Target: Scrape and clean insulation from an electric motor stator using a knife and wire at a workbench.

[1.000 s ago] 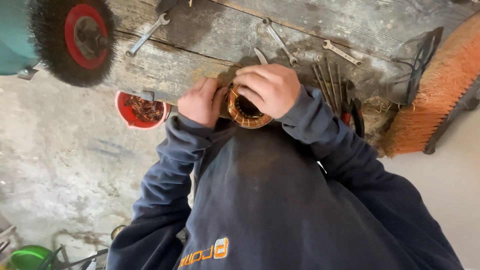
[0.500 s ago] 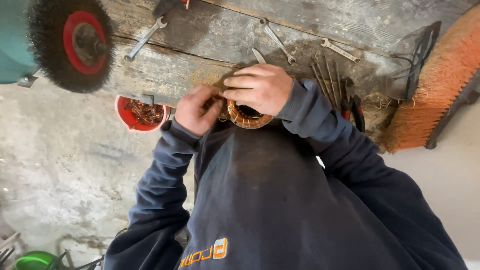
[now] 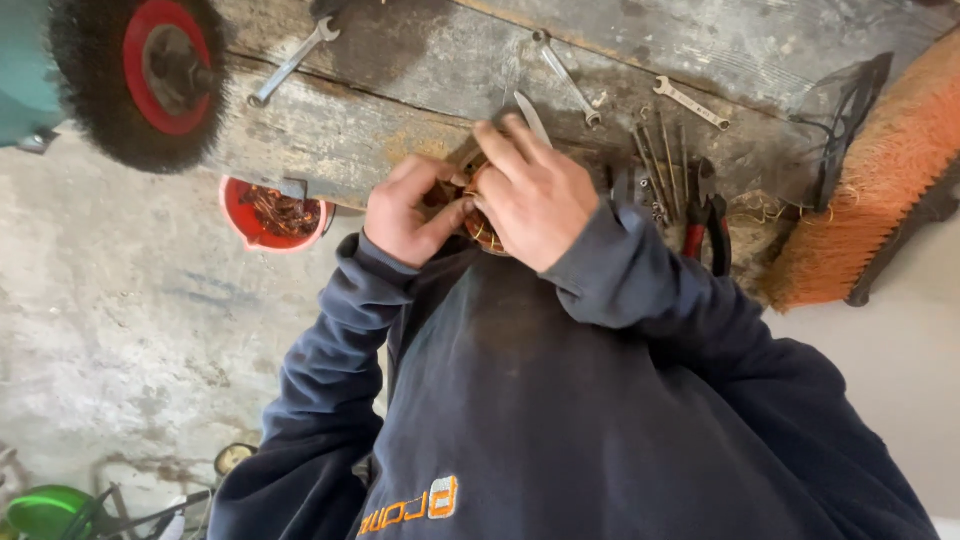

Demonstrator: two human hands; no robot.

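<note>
Since the earlier frames both hands have shifted along the desk's near edge, and the right hand (image 3: 535, 195) now lies over most of the copper wire coil (image 3: 485, 232), which before showed as a nearly whole ring. Only a sliver of coil is seen between the hands. The right hand is clamped on the coil from above, fingers spread over it. The left hand (image 3: 408, 212) is curled shut against the coil's side, thumb pressing toward the right hand; whether it pinches a wire I cannot tell.

The coil sits at the near edge of the wooden desk (image 3: 400, 110), against the person's chest. Just beside the right sleeve lie thin metal rods (image 3: 655, 160) and red-handled pliers (image 3: 705, 225), leaving little room on that side. Three wrenches lie farther back: one toward the far left (image 3: 293, 62), one behind the hands (image 3: 567, 75), one to the right (image 3: 692, 102). A wire brush wheel (image 3: 150, 75) stands at the left end. A red bucket (image 3: 272, 215) with copper scraps sits below the near edge, near the left hand. An orange broom (image 3: 880, 170) fills the right end.
</note>
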